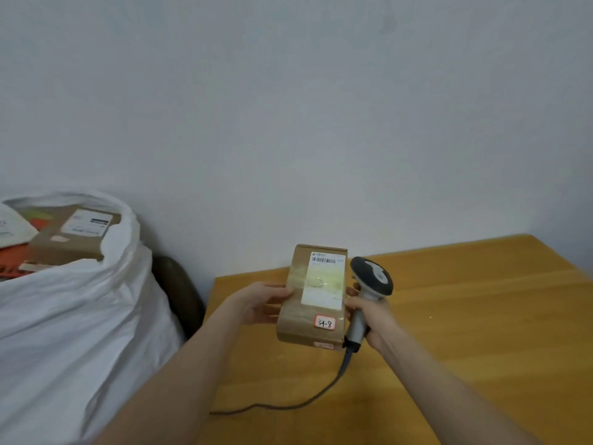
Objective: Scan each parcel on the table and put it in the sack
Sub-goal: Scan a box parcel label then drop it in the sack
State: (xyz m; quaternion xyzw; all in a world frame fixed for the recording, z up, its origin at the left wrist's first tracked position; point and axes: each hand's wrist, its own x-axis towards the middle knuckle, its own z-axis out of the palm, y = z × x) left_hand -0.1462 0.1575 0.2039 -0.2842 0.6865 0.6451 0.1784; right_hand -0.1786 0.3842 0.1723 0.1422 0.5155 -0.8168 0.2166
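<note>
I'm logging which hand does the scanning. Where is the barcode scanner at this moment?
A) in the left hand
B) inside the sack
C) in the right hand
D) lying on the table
C: the right hand grips the grey handle of the scanner, its head up beside the label, while the left hand holds the brown parcel.

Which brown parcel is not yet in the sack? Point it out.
The parcel with the red-edged sticker, gripped by the left hand beside the scanner; the other brown parcel lies inside the white sack.
</note>
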